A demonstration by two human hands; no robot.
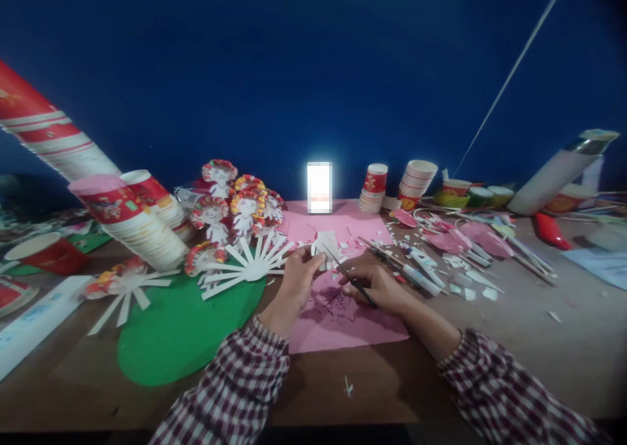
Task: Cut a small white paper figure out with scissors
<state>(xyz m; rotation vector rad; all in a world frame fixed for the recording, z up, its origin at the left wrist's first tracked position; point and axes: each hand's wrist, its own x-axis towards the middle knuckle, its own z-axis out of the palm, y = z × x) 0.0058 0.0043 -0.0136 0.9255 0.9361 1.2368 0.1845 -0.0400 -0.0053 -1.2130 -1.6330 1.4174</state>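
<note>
Between its thumb and fingers, my left hand (pixel 298 276) pinches a small white paper piece (pixel 327 244). My right hand (pixel 375 288) is closed on what look like slim, dark-handled scissors (pixel 362 291), seen edge-on, whose thin blades point up and left at the paper. Under both hands lies a pink sheet (pixel 353 337) with dark thin marks or clippings on it. Left of my left hand, a white paper fan of cut strips (pixel 253 268) partly overlaps a green round sheet (pixel 186 340).
Paper-cup stacks (pixel 142 226) lean at the left, near paper figures with frilly heads (pixel 247 206). A bright screen (pixel 319 189) stands at the back by more cup stacks (pixel 416 182). Brushes, markers (pixel 416 278) and scraps cover the right, with a red object (pixel 551 231) beyond.
</note>
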